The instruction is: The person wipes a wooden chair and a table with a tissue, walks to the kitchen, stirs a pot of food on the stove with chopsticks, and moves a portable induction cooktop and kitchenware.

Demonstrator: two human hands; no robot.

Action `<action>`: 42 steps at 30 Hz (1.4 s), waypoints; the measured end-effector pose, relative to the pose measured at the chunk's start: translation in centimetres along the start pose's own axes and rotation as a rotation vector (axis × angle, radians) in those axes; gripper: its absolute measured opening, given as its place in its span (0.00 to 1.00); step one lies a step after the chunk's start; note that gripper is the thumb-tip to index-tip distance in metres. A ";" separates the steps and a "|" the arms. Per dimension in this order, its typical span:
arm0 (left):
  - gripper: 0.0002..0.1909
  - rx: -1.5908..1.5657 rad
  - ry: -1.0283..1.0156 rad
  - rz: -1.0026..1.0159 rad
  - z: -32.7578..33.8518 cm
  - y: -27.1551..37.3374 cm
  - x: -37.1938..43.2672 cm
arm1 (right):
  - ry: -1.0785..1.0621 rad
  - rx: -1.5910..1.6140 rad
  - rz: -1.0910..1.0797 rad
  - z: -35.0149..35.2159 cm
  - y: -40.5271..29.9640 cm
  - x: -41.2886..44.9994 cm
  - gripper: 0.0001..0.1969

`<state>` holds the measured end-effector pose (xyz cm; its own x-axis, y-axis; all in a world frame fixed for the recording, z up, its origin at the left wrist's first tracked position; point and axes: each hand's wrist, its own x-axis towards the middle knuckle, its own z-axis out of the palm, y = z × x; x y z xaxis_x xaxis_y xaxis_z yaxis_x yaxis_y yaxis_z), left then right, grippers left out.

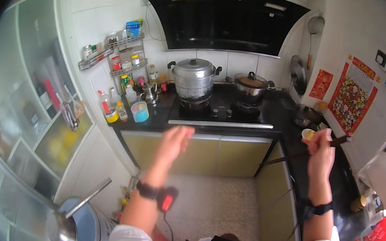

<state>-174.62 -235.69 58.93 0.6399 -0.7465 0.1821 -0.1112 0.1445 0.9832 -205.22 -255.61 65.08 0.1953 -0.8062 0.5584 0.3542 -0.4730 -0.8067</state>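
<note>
My right hand (321,157) is raised over the right-hand counter, its fingers closed around a long, thin dark utensil (289,157). Its thicker handle end sticks out to the right and its narrow end slants down to the left over the counter edge; blur hides whether it is a knife. A small white bowl (307,134) with something yellow in it is partly hidden just beyond that hand. In front of the cooktop, my left hand (174,142) hangs in the air, blurred, fingers extended and nothing visible in it.
On the black gas cooktop (221,113) stand an aluminium steamer pot (193,81) and a lidded pot (250,86). Bottles and a blue tub (140,112) crowd the left counter. A dark lidded pan (305,116) sits in the right corner. At lower left, a metal ladle (64,230) rests by a bucket (84,221).
</note>
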 end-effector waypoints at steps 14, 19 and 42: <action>0.22 1.282 0.083 0.132 -7.8 -5.0 49.0 | 0.050 0.619 0.035 0.5 16.6 18.7 0.22; 0.25 1.455 0.035 0.091 -7.0 -6.0 56.7 | -0.053 0.633 0.139 3.4 22.0 26.6 0.22; 0.22 1.031 -0.171 -0.266 -11.0 2.9 59.8 | -0.295 0.682 -0.008 9.7 20.7 29.4 0.21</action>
<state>-128.35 -272.80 72.60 0.6319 -0.7659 -0.1186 -0.6225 -0.5927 0.5111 -183.29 -285.67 66.69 0.3938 -0.6295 0.6698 0.8273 -0.0749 -0.5568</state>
